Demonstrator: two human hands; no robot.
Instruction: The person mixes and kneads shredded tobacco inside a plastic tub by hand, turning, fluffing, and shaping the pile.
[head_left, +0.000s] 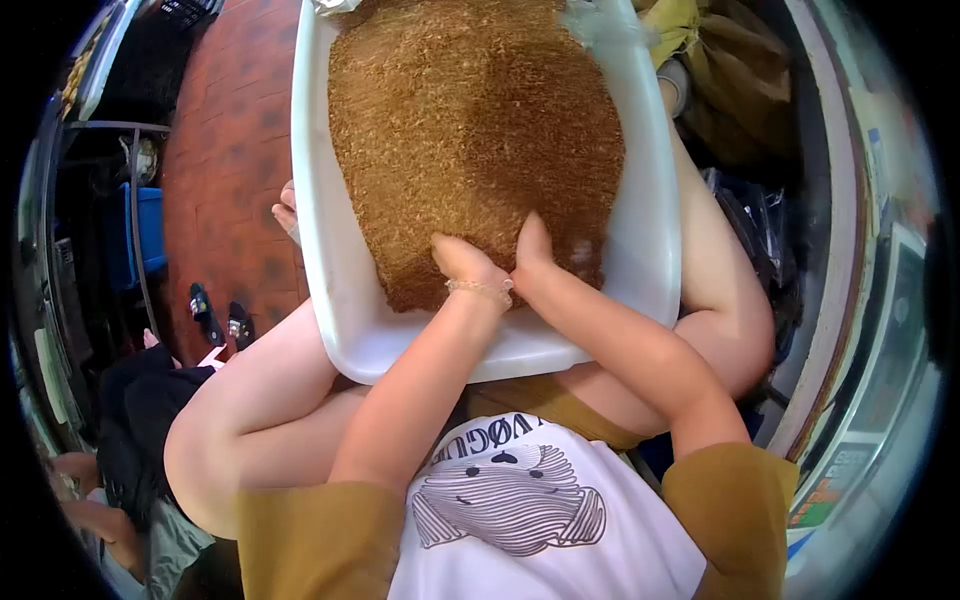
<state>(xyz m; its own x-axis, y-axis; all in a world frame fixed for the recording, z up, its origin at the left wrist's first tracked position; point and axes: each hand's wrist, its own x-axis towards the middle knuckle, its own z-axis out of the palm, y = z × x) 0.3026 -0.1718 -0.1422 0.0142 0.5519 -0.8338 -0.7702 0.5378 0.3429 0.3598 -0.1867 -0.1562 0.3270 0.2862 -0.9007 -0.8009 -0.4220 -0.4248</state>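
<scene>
A white plastic tub (641,250) lies across my lap, holding a large heap of brown, shredded-looking material (470,130). My left hand (465,261), with a beaded bracelet at the wrist, is pushed into the near edge of the heap, thumb showing and the other fingers buried. Close beside it, my right hand (534,248) is also sunk in the material, with one digit pointing up and the rest hidden. The two wrists touch or nearly touch. What the buried fingers hold cannot be seen.
Red tiled floor (230,150) lies at the left, with dark slippers (238,325) on it. A blue crate (148,235) stands on the far left, and another person's arm (105,525) shows at lower left. Brown sacks (740,80) lie at upper right.
</scene>
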